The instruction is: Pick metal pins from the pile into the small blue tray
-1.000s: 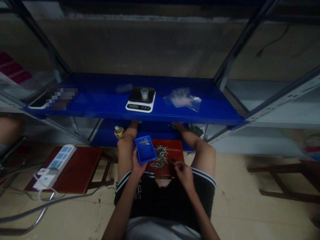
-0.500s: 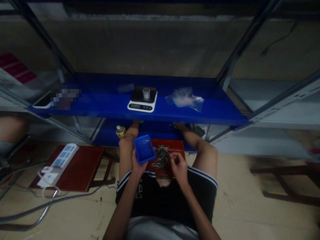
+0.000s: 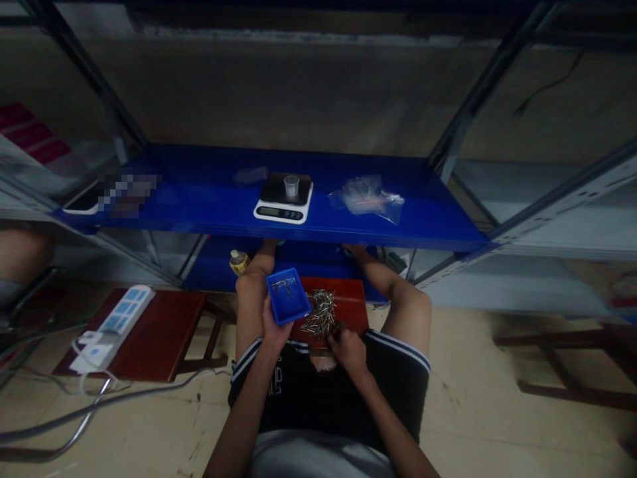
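Since half a second ago the right hand (image 3: 347,346) has drawn back to the near edge of the nail pile (image 3: 321,312), fingers curled; whether it grips a nail I cannot tell. Left hand (image 3: 275,330) clamps the blue tray (image 3: 288,297), just beside the pile on the red surface (image 3: 352,297), below the blue shelf (image 3: 209,206) carrying a scale (image 3: 283,198)

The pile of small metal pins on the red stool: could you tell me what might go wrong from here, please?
The loose pins lie spread towards the near edge of the small red stool between the knees; the right hand, picking at that edge, could sweep some onto the floor. The left hand grips the blue tray by one end, tilted, so the few pins inside might slide out. Dim light makes dropped pins hard to find.
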Demonstrator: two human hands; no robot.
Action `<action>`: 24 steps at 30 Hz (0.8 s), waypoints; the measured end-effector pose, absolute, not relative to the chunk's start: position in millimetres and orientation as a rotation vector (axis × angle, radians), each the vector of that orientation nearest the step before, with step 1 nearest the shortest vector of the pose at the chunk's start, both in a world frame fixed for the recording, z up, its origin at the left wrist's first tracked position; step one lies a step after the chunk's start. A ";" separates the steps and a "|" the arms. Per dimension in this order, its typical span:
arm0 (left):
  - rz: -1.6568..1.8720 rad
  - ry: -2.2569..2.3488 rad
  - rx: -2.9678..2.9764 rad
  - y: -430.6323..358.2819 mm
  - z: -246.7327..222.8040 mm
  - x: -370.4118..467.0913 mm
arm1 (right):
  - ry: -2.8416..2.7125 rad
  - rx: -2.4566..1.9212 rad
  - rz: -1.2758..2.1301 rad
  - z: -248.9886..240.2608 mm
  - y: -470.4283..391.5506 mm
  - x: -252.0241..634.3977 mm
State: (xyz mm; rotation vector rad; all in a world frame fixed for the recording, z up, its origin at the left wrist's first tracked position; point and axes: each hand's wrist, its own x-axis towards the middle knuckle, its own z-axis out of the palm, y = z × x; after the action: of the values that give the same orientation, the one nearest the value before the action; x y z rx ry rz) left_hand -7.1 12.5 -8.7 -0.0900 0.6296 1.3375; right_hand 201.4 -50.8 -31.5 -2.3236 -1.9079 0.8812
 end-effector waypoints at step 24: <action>1.354 0.712 -0.065 12.5 -28.3 -1.8 | -1.625 -2.296 0.938 -41.5 -49.3 221.2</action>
State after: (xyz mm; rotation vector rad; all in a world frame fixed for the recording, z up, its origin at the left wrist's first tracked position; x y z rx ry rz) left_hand -1.8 12.5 -28.3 -0.0653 0.7121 1.3542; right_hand 221.2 -49.3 -41.5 -2.2956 -1.6252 0.9378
